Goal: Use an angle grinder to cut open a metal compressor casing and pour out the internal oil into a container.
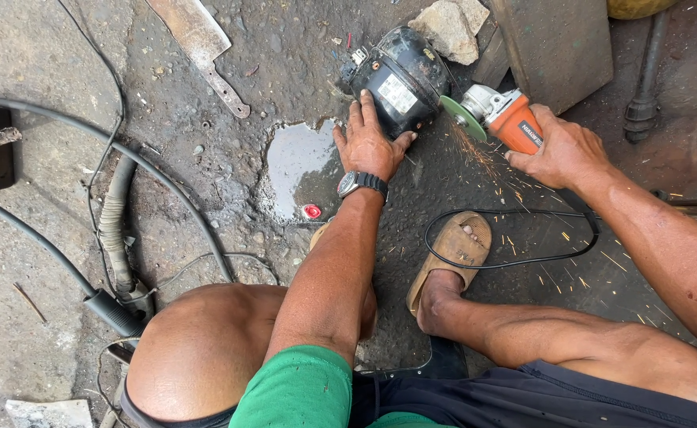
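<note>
The compressor (400, 79), a black rounded shell with a pale label, lies on its side on the wet floor (285, 71), near the top of the view. The left hand (368, 143) is just below it, palm down with fingers spread; the fingertips press against the lower edge of the shell, so the hand is open and braced, clamped on nothing. A watch (360, 183) sits on that wrist.

To the right of the compressor, the grinder (503, 115), orange with a grey head, is gripped by the right hand (562, 150), whose fingers close round its body. Its green disc (463, 117) touches the shell's right side, and sparks (483, 162) scatter down and to the right across the floor. The black cord (515, 238) loops from the grinder past a sandal (451, 254) on the person's foot.

Left of the left hand lies a puddle (297, 162) with a small red cap (311, 212) at its edge. Further out, a cleaver (202, 47) lies at the top left, a ribbed hose (114, 222) and dark cables run along the left, and a stone (451, 28) rests just beyond the compressor.
</note>
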